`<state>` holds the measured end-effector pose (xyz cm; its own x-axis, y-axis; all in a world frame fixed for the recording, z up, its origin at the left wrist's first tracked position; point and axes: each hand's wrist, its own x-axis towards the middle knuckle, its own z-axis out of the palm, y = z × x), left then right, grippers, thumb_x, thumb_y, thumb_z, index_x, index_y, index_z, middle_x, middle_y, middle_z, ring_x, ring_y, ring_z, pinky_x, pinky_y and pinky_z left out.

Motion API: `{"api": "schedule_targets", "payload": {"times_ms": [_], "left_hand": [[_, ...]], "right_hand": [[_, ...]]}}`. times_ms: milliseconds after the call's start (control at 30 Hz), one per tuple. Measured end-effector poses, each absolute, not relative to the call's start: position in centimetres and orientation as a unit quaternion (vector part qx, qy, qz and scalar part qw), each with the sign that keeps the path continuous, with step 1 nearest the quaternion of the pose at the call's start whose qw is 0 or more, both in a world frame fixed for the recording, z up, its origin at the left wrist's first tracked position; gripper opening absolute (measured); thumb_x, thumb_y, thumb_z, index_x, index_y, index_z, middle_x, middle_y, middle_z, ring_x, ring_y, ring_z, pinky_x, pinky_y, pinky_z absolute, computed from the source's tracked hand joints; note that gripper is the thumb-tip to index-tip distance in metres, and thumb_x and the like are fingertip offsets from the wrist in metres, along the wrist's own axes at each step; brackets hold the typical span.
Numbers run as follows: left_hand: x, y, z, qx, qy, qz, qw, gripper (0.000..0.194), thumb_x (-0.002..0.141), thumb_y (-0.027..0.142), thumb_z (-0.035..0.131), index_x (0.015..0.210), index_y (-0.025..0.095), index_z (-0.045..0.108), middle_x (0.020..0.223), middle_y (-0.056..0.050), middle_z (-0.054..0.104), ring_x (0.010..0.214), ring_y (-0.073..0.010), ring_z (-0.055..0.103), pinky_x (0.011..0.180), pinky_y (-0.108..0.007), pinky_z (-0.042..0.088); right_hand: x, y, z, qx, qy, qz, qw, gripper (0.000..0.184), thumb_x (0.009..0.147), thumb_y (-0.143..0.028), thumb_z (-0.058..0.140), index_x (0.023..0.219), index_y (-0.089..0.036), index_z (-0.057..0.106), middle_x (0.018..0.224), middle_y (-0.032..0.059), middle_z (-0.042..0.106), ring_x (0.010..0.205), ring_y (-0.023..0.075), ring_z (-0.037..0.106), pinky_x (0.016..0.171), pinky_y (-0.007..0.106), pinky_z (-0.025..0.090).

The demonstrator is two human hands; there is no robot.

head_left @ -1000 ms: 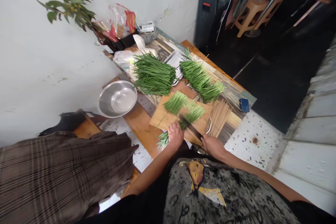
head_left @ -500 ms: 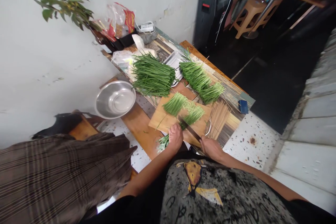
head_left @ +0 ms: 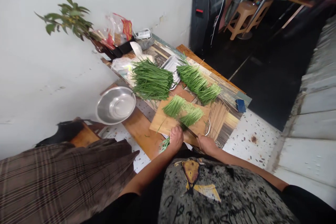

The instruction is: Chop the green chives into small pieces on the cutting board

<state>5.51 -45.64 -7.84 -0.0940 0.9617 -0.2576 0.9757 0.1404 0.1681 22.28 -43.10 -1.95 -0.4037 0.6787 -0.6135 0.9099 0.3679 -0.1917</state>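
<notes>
My left hand (head_left: 176, 138) is closed around a bunch of chives (head_left: 165, 144), whose ends stick out to the left below the board's edge. In my right hand (head_left: 207, 144) is the handle of a knife (head_left: 190, 130); its dark blade lies across the wooden cutting board (head_left: 160, 119), close beside my left fingers. Cut chives (head_left: 193, 116) rest on the board just beyond the blade. A second cut pile (head_left: 174, 106) sits farther back, with small chopped bits between the two. My left fingers hide part of the held bunch.
Uncut chives lie behind the board in a large heap (head_left: 152, 79) and a longer heap (head_left: 193, 78), near a metal tray (head_left: 172, 63). Thin wooden skewers (head_left: 219, 117) and a blue box (head_left: 240, 105) are on the right. A steel bowl (head_left: 101, 106) stands left on a bench (head_left: 139, 129).
The camera view has shifted slightly. The knife has shifted a little at the chives near my left fingers, its blade showing less. Both hands keep their grip.
</notes>
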Motion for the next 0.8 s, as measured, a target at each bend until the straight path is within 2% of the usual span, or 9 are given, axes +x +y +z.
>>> {"api": "schedule_targets", "payload": {"times_ms": [133, 233, 433, 533, 600, 700, 800], "left_hand": [[5.3, -45.1, -8.1, 0.651, 0.744, -0.044, 0.146, 0.038, 0.086, 0.008, 0.028, 0.102, 0.006, 0.062, 0.097, -0.021, 0.061, 0.094, -0.0307, 0.059, 0.077, -0.041, 0.048], [4.4, -44.7, -7.6, 0.657, 0.738, -0.062, 0.143, 0.029, 0.085, 0.009, 0.035, 0.1, 0.009, 0.06, 0.095, -0.018, 0.063, 0.093, -0.0274, 0.06, 0.076, -0.037, 0.049], [-2.0, -43.4, -2.3, 0.708, 0.689, -0.083, 0.128, 0.014, 0.084, 0.019, 0.049, 0.096, 0.013, 0.054, 0.093, -0.01, 0.062, 0.092, -0.0197, 0.06, 0.081, -0.029, 0.045], [-6.4, -40.2, 1.9, 0.735, 0.664, -0.102, 0.093, 0.014, 0.084, 0.019, 0.049, 0.095, 0.013, 0.054, 0.09, -0.012, 0.062, 0.09, -0.0219, 0.059, 0.08, -0.031, 0.043], [-8.8, -36.7, 4.5, 0.751, 0.648, -0.114, 0.057, 0.017, 0.086, 0.019, 0.043, 0.096, 0.012, 0.055, 0.092, -0.014, 0.062, 0.091, -0.0253, 0.057, 0.082, -0.036, 0.04], [-11.1, -30.3, 7.3, 0.778, 0.617, -0.121, 0.008, 0.028, 0.09, 0.018, 0.03, 0.099, 0.011, 0.056, 0.095, -0.018, 0.06, 0.096, -0.0294, 0.053, 0.087, -0.043, 0.034], [-12.4, -23.7, 8.4, 0.802, 0.584, -0.125, -0.016, 0.034, 0.091, 0.018, 0.025, 0.101, 0.01, 0.057, 0.096, -0.018, 0.06, 0.099, -0.0301, 0.051, 0.092, -0.045, 0.03]], "right_hand": [[23.2, -42.7, -2.2, 0.508, 0.801, -0.253, 0.191, 0.035, 0.098, -0.03, 0.028, 0.103, -0.01, 0.056, 0.085, 0.0157, 0.069, 0.079, 0.0234, 0.068, 0.064, 0.027, 0.044], [24.2, -42.7, -1.8, 0.506, 0.806, -0.256, 0.168, 0.034, 0.098, -0.032, 0.031, 0.101, -0.011, 0.057, 0.087, 0.0145, 0.069, 0.081, 0.022, 0.067, 0.066, 0.026, 0.043], [27.4, -42.8, 0.5, 0.49, 0.826, -0.265, 0.086, 0.035, 0.098, -0.032, 0.029, 0.093, -0.014, 0.058, 0.084, 0.0104, 0.068, 0.081, 0.0195, 0.066, 0.068, 0.024, 0.041], [29.0, -42.5, 1.3, 0.508, 0.825, -0.248, -0.004, 0.039, 0.097, -0.035, 0.026, 0.088, -0.014, 0.057, 0.076, 0.0096, 0.067, 0.07, 0.0199, 0.065, 0.062, 0.026, 0.041], [29.5, -42.3, 1.4, 0.53, 0.813, -0.235, -0.052, 0.039, 0.096, -0.037, 0.026, 0.085, -0.015, 0.057, 0.073, 0.0093, 0.066, 0.064, 0.0199, 0.063, 0.058, 0.026, 0.04], [29.3, -42.2, 1.0, 0.562, 0.79, -0.231, -0.084, 0.04, 0.096, -0.04, 0.027, 0.082, -0.017, 0.057, 0.069, 0.0082, 0.066, 0.06, 0.0197, 0.063, 0.056, 0.027, 0.04], [28.5, -42.5, 0.2, 0.582, 0.768, -0.248, -0.102, 0.041, 0.096, -0.041, 0.025, 0.08, -0.018, 0.056, 0.068, 0.0077, 0.065, 0.061, 0.0198, 0.063, 0.057, 0.027, 0.042]]}}
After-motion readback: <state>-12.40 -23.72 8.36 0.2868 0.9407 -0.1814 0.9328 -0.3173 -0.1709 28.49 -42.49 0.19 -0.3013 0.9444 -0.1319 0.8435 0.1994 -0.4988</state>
